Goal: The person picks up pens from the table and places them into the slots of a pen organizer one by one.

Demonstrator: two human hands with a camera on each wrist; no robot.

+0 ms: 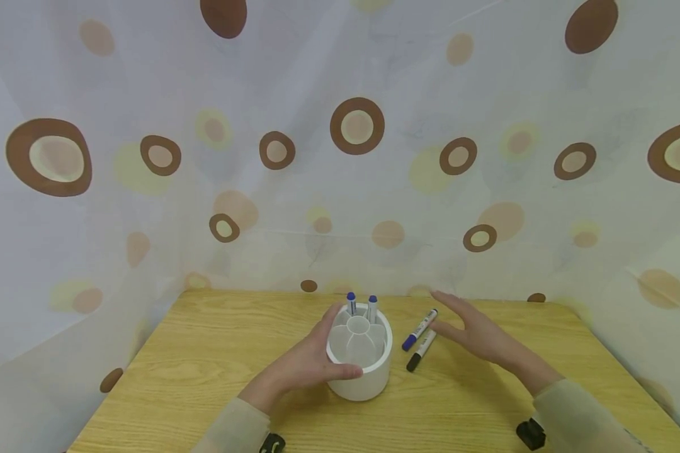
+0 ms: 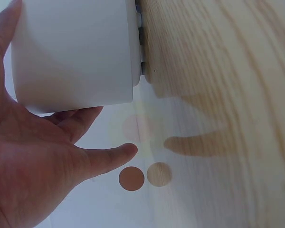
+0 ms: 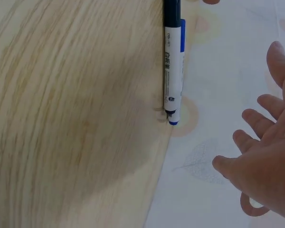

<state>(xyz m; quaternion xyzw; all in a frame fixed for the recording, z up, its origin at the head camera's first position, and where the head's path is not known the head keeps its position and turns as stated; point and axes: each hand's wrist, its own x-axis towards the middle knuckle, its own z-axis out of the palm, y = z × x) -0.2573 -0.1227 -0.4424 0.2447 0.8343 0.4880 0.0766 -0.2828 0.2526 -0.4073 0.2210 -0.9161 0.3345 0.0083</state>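
Note:
A round white pen holder (image 1: 368, 385) with several compartments stands on the table. My left hand (image 1: 307, 360) grips it from the left, thumb across the near side. Its wall (image 2: 76, 52) fills the top of the left wrist view. Two markers with blue ends, one on the left (image 1: 352, 306) and one on the right (image 1: 372, 309), stand upright in its far compartments. To its right lie a blue-capped marker (image 1: 420, 329) and a black-capped marker (image 1: 422, 350), side by side. My right hand (image 1: 478, 333), holding nothing, hovers just right of them with fingers extended.
The wooden table (image 1: 204, 365) ends at a pale curtain (image 1: 294, 207) with brown and yellow circles, which also hangs along both sides. Dark devices show at both wrists, one by the left sleeve (image 1: 272, 443) and one by the right sleeve (image 1: 530, 434).

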